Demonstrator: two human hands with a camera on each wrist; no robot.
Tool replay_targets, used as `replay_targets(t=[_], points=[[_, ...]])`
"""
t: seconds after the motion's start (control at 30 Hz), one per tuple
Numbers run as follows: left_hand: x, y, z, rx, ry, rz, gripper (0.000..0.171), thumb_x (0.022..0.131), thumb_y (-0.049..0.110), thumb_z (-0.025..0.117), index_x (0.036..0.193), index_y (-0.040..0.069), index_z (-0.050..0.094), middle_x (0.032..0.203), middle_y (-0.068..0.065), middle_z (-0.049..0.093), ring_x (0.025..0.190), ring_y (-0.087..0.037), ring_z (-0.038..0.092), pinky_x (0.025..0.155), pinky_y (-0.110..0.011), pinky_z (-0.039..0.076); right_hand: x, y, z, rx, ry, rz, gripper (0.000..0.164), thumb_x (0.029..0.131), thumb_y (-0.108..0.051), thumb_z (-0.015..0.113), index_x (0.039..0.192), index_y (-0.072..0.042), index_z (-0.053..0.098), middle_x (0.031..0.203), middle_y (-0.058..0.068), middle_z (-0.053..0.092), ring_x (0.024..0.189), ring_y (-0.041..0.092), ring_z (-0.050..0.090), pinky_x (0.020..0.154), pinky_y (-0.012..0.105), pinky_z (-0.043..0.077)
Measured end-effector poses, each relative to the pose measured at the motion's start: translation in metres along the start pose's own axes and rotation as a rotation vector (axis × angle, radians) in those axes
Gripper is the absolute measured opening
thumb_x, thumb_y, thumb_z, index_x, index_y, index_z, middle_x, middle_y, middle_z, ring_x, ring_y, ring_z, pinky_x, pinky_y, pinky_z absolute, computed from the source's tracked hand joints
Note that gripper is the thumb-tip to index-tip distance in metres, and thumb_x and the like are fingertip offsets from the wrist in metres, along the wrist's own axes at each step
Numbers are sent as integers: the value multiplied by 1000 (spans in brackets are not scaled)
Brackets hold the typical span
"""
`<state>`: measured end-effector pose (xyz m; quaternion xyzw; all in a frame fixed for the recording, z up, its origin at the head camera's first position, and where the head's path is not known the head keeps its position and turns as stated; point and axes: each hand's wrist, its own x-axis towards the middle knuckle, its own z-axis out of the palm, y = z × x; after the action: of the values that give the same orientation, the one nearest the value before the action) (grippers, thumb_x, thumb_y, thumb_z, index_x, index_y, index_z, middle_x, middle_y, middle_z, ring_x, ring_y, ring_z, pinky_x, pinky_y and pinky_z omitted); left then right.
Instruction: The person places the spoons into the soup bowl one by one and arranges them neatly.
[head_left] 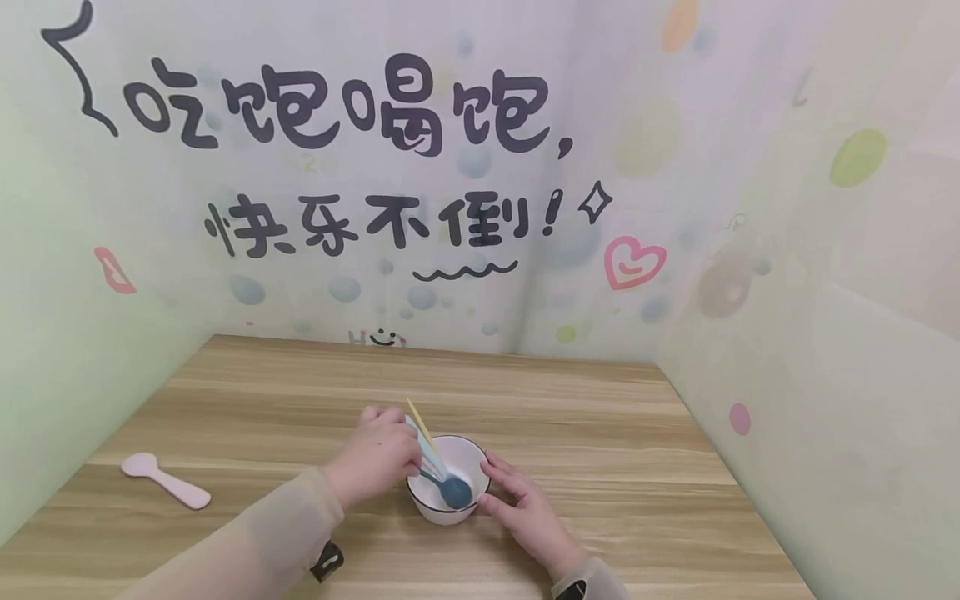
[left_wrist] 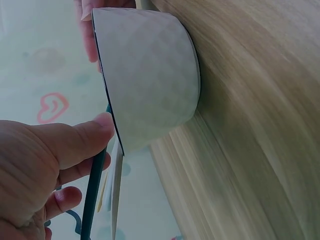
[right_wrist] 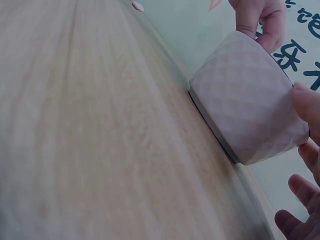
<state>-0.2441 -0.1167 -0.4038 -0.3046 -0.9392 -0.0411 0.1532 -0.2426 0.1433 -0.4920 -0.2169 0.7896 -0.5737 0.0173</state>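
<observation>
A white bowl (head_left: 441, 513) with a dark rim and a faceted outer wall stands on the table. Inside lies a dark blue spoon (head_left: 455, 492), its handle pinched between thumb and fingers of my left hand (head_left: 378, 454) at the rim. A thin yellow stick (head_left: 418, 419) and a light blue utensil (head_left: 427, 450) lean out of the bowl beside that hand. The left wrist view also shows a pale handle (left_wrist: 116, 190) next to the spoon's. From the right, my right hand (head_left: 528, 510) holds the bowl, thumb and fingers at its side and rim.
A pale pink spoon (head_left: 168, 483) lies on the wooden table (head_left: 615, 467) at the left. Pale printed walls enclose the table at the back (head_left: 360, 300), left and right. Near my left forearm is a black strap piece (head_left: 327, 562).
</observation>
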Motion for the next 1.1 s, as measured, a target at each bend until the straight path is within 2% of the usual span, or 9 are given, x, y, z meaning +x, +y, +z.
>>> replay_targets(t=[0.23,0.5,0.7,1.1], points=[[3,1,4,0,7,13,10,70,26,82,70,25,72,73,15,57,78,-12,40,72,-38,27,0,0,1,-14,6,7,49,84,-16,73,131,-6,59,146,3,45,139,27,33,110,26,23],[2,2,5,-4,11,-7,10,70,24,83,70,24,73,71,15,54,79,-13,40,73,-39,27,-5,-36,-1,-51,-9,17,48,86,-12,71,129,4,57,145,14,44,138,33,34,108,24,24],[2,2,7,-15,39,-24,10,70,21,83,70,24,73,73,14,56,80,-13,42,74,-41,28,-6,-36,-1,-48,-4,24,48,86,-13,71,129,3,57,145,13,45,138,32,33,109,27,24],[1,2,10,-52,108,-41,14,69,14,81,68,23,71,73,13,56,81,-14,43,74,-40,27,-5,-34,0,-49,-10,25,49,86,-13,71,129,3,57,146,15,43,138,33,33,108,24,24]])
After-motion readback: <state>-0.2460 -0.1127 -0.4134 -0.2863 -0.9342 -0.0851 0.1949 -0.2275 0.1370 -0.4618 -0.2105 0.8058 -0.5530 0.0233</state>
